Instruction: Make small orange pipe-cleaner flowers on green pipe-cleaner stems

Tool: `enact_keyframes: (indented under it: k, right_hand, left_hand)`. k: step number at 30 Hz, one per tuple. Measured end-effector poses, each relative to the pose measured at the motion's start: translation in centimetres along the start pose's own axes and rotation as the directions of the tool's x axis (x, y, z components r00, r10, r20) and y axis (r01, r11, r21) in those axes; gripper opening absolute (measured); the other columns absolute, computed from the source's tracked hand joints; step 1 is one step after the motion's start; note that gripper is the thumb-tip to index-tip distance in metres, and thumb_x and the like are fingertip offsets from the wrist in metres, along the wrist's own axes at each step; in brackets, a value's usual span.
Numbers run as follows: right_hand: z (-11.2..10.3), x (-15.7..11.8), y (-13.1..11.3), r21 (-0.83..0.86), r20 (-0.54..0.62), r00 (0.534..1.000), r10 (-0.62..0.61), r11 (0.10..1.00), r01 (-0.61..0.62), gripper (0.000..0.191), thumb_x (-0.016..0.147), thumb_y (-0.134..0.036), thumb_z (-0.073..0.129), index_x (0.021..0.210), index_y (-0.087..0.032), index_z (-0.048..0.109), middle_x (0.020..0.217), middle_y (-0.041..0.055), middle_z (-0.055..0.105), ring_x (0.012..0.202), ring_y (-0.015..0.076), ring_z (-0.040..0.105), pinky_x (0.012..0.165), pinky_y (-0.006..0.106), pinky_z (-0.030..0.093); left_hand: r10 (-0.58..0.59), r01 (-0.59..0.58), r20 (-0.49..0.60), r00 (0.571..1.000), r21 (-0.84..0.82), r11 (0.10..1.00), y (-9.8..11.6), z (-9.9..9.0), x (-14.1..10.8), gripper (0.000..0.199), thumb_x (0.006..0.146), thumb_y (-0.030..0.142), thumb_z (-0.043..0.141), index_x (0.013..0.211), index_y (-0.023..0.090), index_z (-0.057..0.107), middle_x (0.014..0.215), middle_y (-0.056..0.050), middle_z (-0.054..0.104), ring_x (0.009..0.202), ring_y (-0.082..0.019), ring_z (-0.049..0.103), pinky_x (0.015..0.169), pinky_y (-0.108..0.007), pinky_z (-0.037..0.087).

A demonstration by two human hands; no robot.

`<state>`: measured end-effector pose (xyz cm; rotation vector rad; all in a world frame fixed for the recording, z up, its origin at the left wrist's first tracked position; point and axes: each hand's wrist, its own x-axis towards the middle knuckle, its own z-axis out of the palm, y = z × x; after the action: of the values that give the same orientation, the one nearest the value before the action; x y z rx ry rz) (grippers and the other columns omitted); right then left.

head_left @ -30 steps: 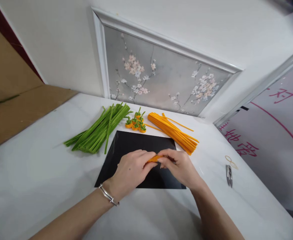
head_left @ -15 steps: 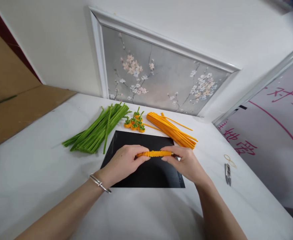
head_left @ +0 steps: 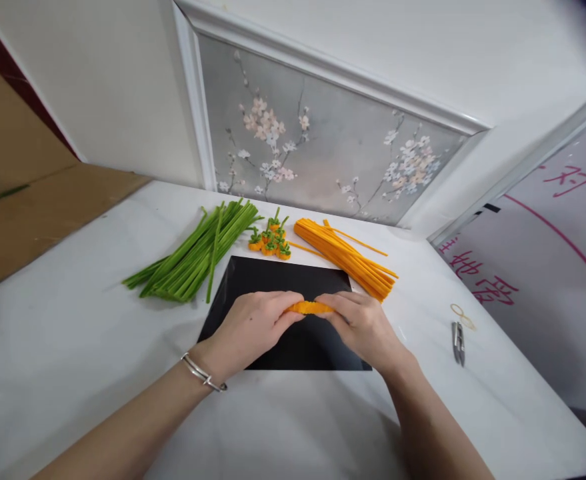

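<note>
Between my two hands, over the black mat (head_left: 293,350), is an orange pipe cleaner (head_left: 310,307) bent into a tight zigzag strip. My left hand (head_left: 265,323) pinches its left end between thumb and fingers. The right end sits in the pinch of my right hand (head_left: 357,325); both ends are hidden by fingers. Beyond the mat lie several small orange pipe-cleaner shapes with green tops (head_left: 271,239). A bundle of green pipe cleaners (head_left: 197,257) is to their left, and a bundle of orange pipe cleaners (head_left: 345,257) to their right.
Small metal thread snips (head_left: 458,343) and pale yellow rings (head_left: 463,316) lie at the right on the white table (head_left: 273,427). A framed blossom picture (head_left: 323,133) stands behind. Brown cardboard (head_left: 47,220) borders the left, a board with red writing (head_left: 533,253) the right.
My hands have come closer together, and the visible part of the zigzag orange strip is shorter. The camera view has shifted slightly. The bundles lie as before.
</note>
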<state>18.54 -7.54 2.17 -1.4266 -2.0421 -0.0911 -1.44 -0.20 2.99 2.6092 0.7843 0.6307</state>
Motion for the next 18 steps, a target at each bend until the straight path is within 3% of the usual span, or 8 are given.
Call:
enact_keyframes:
  k: [4, 7, 12, 15, 18]
  right_hand:
    - [0.8, 0.0, -0.2, -0.078, 0.007, 0.997, -0.077, 0.994, 0.077, 0.02, 0.094, -0.017, 0.048, 0.099, -0.018, 0.067, 0.086, 0.0059, 0.073, 0.073, 0.0162, 0.068, 0.068, 0.027, 0.05]
    - [1.0, -0.1, -0.3, -0.087, 0.049, 0.996, -0.07, 0.993, 0.074, 0.02, 0.094, -0.019, 0.048, 0.1, -0.018, 0.067, 0.086, 0.0056, 0.073, 0.073, 0.0164, 0.068, 0.069, 0.029, 0.05]
    - [-0.7, 0.0, -0.2, 0.139, 0.072, 0.993, 0.094, 0.985, -0.103, 0.03, 0.086, -0.028, 0.064, 0.115, -0.021, 0.06, 0.104, 0.0061, 0.07, 0.086, 0.0189, 0.068, 0.076, 0.031, 0.054]
    - [-1.5, 0.2, -0.3, 0.222, 0.098, 0.985, 0.139, 0.962, -0.158, 0.022, 0.087, -0.026, 0.062, 0.108, -0.023, 0.063, 0.094, 0.004, 0.071, 0.075, 0.0166, 0.066, 0.068, 0.028, 0.054]
    - [-1.5, 0.3, -0.5, 0.243, 0.115, 0.988, 0.099, 0.962, -0.125, 0.013, 0.089, -0.022, 0.057, 0.099, -0.022, 0.065, 0.091, 0.0035, 0.07, 0.075, 0.0157, 0.065, 0.069, 0.028, 0.053]
  left_hand:
    - [-0.006, 0.002, 0.076, 0.997, 0.055, 0.998, 0.2, 0.3, 0.0, 0.016, 0.093, 0.024, 0.048, 0.101, 0.022, 0.061, 0.083, 0.0, 0.069, 0.073, -0.018, 0.065, 0.063, -0.026, 0.043]
    - [-0.011, 0.008, 0.111, 0.994, 0.022, 1.0, 0.3, 0.5, 0.0, 0.015, 0.093, 0.021, 0.047, 0.1, 0.02, 0.059, 0.082, -0.001, 0.068, 0.071, -0.018, 0.064, 0.062, -0.026, 0.043]
    - [0.012, -0.002, 0.083, 0.996, -0.119, 0.993, 0.0, 0.5, 0.0, 0.017, 0.092, 0.017, 0.047, 0.104, 0.021, 0.058, 0.097, -0.003, 0.067, 0.084, -0.018, 0.063, 0.073, -0.027, 0.046]
    - [0.019, -0.011, 0.055, 0.998, -0.152, 0.988, 0.1, 0.2, -0.1, 0.021, 0.092, 0.021, 0.048, 0.111, 0.023, 0.058, 0.101, -0.002, 0.066, 0.087, -0.018, 0.062, 0.076, -0.027, 0.045]
    - [0.012, -0.003, 0.065, 0.998, -0.143, 0.99, 0.5, 0.2, -0.1, 0.018, 0.093, 0.027, 0.048, 0.105, 0.023, 0.061, 0.09, -0.001, 0.064, 0.076, -0.015, 0.058, 0.069, -0.025, 0.043]
